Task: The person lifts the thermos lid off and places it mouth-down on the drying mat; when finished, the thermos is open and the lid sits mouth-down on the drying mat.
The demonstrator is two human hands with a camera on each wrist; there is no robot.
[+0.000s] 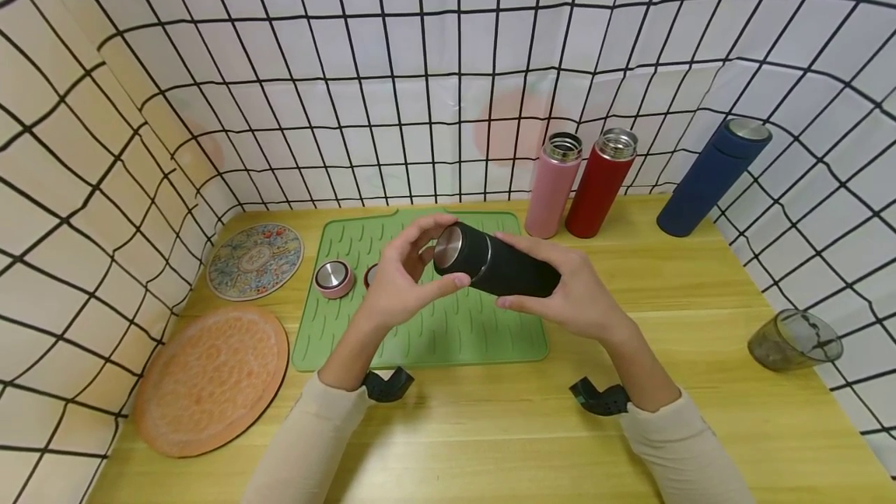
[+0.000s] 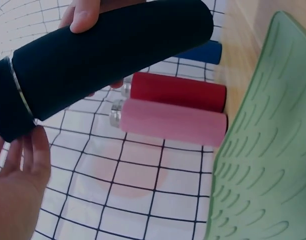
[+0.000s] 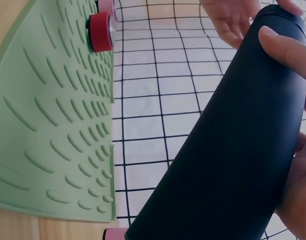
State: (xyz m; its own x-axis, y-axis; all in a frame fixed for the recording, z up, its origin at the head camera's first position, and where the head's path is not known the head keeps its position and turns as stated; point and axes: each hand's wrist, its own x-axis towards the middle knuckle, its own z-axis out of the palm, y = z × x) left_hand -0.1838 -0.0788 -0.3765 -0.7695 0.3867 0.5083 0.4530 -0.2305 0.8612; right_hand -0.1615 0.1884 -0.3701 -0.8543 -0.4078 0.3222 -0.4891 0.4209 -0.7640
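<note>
A black vacuum flask (image 1: 516, 269) is held tilted above the green drying mat (image 1: 420, 344), its steel-topped lid (image 1: 463, 253) pointing left. A thin silver ring shows between lid and body. My right hand (image 1: 581, 294) grips the body, thumb on the near side and fingers over the top. At the other end my left hand (image 1: 395, 282) holds the lid, with the thumb at the seam and the fingers curled behind. In the left wrist view, left fingertips (image 2: 39, 150) touch the lid's edge. A pink lid (image 1: 334, 278) and a red lid (image 3: 100, 32) lie on the mat.
Pink (image 1: 553, 189) and red (image 1: 602, 185) flasks stand lidless behind the mat. A capped blue flask (image 1: 712, 177) stands farther right, a smoky glass (image 1: 791, 342) at the right edge. A patterned round mat (image 1: 255, 261) and an orange round board (image 1: 213, 379) lie left.
</note>
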